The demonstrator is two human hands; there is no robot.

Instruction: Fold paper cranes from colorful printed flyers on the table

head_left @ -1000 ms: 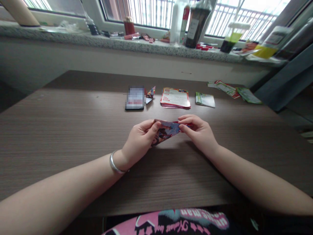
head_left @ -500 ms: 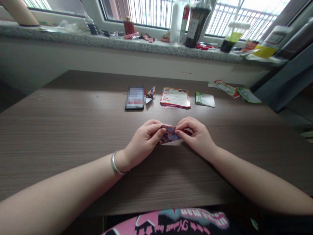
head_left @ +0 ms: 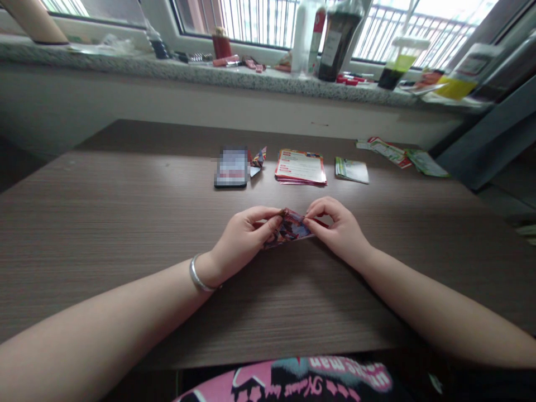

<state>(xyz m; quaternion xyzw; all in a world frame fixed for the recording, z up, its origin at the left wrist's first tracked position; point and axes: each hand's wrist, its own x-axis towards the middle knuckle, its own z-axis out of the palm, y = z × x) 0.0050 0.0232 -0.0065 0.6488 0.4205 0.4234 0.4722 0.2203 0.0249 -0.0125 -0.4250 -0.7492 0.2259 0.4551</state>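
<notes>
Both hands are pinching one small folded paper (head_left: 290, 228) low over the counter (head_left: 125, 223), maybe touching it. The left hand (head_left: 240, 241) is gripping its left corner and the right hand (head_left: 340, 230) is closing on the right tip. It's looking feather-light, thin, glossy-printed and easily creased, so I'm guessing corners and edges are working best, gently. The woodgrain top is looking smooth.

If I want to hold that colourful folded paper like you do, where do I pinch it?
Pinch the folded paper near its top edge, one hand coming from each side. It is thin and flat and seems tilted up from the table, so fingertips fit in front of and behind it. The left hand and right hand pinch it so, thumb against forefinger.
</notes>
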